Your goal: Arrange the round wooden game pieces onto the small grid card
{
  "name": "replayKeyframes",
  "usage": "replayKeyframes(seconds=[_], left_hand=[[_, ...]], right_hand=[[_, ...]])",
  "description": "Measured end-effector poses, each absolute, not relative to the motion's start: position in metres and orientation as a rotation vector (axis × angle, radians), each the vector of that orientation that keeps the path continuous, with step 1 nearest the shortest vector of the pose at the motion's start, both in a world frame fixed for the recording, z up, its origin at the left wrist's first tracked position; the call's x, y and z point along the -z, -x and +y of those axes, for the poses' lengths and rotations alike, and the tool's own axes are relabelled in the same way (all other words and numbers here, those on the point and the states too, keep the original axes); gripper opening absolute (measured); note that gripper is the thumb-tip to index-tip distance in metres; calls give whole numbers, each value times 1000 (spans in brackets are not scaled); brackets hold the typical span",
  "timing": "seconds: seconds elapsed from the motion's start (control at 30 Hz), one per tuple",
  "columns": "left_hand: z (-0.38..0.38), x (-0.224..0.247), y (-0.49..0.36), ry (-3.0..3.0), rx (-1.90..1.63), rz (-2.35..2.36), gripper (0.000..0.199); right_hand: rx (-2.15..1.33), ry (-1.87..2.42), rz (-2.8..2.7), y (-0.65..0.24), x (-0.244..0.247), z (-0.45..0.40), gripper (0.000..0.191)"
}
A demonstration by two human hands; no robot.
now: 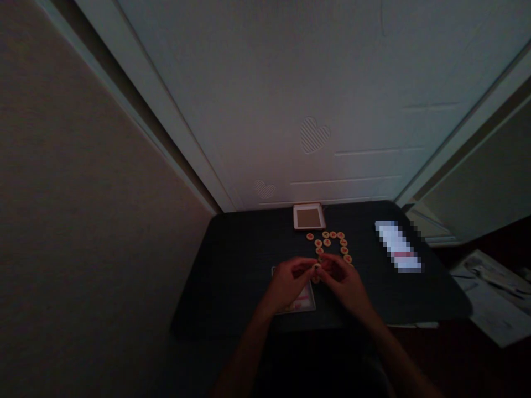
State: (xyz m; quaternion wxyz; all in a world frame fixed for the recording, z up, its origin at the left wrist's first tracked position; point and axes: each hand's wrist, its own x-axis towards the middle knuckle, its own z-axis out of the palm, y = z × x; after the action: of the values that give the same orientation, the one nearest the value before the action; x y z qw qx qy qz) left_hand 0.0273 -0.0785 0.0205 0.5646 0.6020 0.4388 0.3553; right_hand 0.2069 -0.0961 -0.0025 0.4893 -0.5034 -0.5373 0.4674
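My left hand (pixel 292 281) and my right hand (pixel 341 279) meet over the dark table, their fingertips pinched on one small round disc (pixel 316 267). Several pale round discs with dark reddish marks, one of them at the corner (pixel 341 235), lie in a curved outline just beyond my hands. A single disc (pixel 310 236) sits apart at the upper left of that outline. Below my left hand is a shallow clear-edged box (pixel 306 301) with something pinkish inside, partly covered by the hand. The discs nearest my fingers are partly hidden.
At the table's (pixel 232 260) back edge sits a small white-framed box (pixel 309 217) with a brown panel. A bright, pixelated flat object (pixel 397 246) lies on the right. Behind stands a white panel with heart patterns (pixel 314 135). Papers (pixel 498 304) lie beyond the right edge.
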Motion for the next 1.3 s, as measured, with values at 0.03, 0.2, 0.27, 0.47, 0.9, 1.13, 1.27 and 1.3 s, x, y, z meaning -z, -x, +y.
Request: replayKeyframes(seconds=[0.03, 0.2, 0.27, 0.47, 0.9, 1.13, 1.27, 1.3], left_hand=[[-78, -21, -25, -1433, -840, 1044, 28], [-77, -15, 6, -1523, -984, 1166, 29], [-79, -8, 26, -1578, -1092, 1296, 28], [-102, 28, 62, -1812, -1120, 1513, 26], [-117, 41, 54, -1984, -945, 1505, 40], [-115, 44, 47, -1949, -936, 1526, 38], [-116, 42, 45, -1917, -931, 1542, 50], [-116, 41, 44, -1910, -935, 1546, 52]], right_hand=[[-1139, 1213, -1306, -206, 4, -96, 43], [-1085, 1243, -1399, -211, 6, -95, 44], [-1030, 1290, -1454, -217, 7, -95, 41], [-1004, 1362, -1488, -224, 17, -95, 32], [-1281, 1403, -1489, -205, 25, -105, 36], [-1263, 1427, -1595, -197, 21, -115, 35], [-1145, 1474, -1723, -187, 20, -119, 29], [-1094, 1496, -1778, -184, 20, -120, 26]])
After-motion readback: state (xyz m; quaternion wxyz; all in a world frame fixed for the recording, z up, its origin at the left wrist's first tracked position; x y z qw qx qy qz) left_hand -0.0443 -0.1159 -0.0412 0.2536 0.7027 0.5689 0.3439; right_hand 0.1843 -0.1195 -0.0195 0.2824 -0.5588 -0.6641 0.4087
